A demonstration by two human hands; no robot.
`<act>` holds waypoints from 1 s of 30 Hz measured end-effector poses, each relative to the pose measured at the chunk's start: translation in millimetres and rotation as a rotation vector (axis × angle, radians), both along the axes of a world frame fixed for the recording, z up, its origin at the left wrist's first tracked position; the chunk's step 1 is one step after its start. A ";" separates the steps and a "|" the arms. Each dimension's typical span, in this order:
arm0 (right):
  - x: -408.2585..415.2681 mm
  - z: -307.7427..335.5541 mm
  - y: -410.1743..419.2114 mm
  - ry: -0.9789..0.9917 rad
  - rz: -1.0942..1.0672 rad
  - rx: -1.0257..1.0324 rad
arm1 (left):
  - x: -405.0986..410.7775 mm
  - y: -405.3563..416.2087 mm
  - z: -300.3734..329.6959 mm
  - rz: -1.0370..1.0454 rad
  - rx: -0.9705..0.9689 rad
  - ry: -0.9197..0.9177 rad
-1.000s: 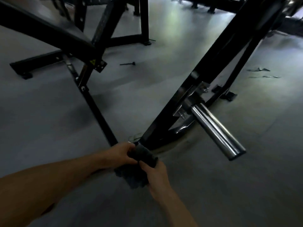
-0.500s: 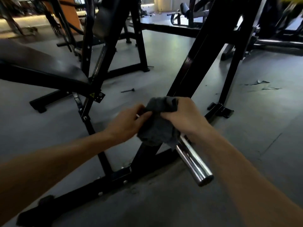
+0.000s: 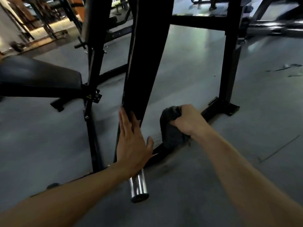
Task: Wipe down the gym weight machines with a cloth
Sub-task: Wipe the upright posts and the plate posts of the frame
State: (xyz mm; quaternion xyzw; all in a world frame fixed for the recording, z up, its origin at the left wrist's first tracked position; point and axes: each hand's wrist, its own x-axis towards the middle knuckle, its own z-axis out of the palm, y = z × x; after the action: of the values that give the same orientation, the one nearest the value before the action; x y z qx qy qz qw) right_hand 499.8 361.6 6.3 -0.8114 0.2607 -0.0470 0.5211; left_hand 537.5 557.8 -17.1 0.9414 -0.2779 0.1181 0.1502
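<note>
A black weight machine frame rises in front of me, its wide slanted beam (image 3: 144, 63) running from the top centre down to the floor. A chrome weight peg (image 3: 139, 187) sticks out towards me at the beam's foot. My left hand (image 3: 132, 145) lies flat with straight fingers against the lower part of the beam, just above the peg. To the right of the beam, my right hand (image 3: 188, 120) grips a bunched dark grey cloth (image 3: 172, 128), held in the air clear of the frame.
A black padded bench (image 3: 37, 74) stands at the left on thin struts. The frame's right upright (image 3: 229, 66) ends in a foot plate on the grey floor. Scraps (image 3: 285, 69) lie on the floor at the far right. More machines stand at the back.
Both hands held the cloth together on the frame near the peg. Now the left hand has let go and rests flat on the beam; the right hand has carried the cloth off to the right.
</note>
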 end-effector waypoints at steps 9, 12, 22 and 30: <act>33.4 -12.9 4.2 -0.020 0.164 0.214 | -3.4 -11.7 -1.0 0.129 0.091 0.071; 43.0 0.6 25.7 -0.077 0.187 0.216 | -4.3 -11.0 0.8 0.131 0.101 0.093; 46.8 13.5 45.0 -0.100 0.122 0.099 | -1.7 -4.6 -3.8 0.060 0.030 0.039; 43.0 14.1 47.7 -0.070 0.070 0.147 | -1.8 -2.5 -5.5 0.065 0.016 0.029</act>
State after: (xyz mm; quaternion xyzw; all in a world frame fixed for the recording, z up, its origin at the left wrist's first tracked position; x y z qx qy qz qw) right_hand 542.7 409.3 20.4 -0.7774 0.2167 -0.0377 0.5893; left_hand 535.7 555.4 -22.7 0.9528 -0.2458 0.1071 0.1428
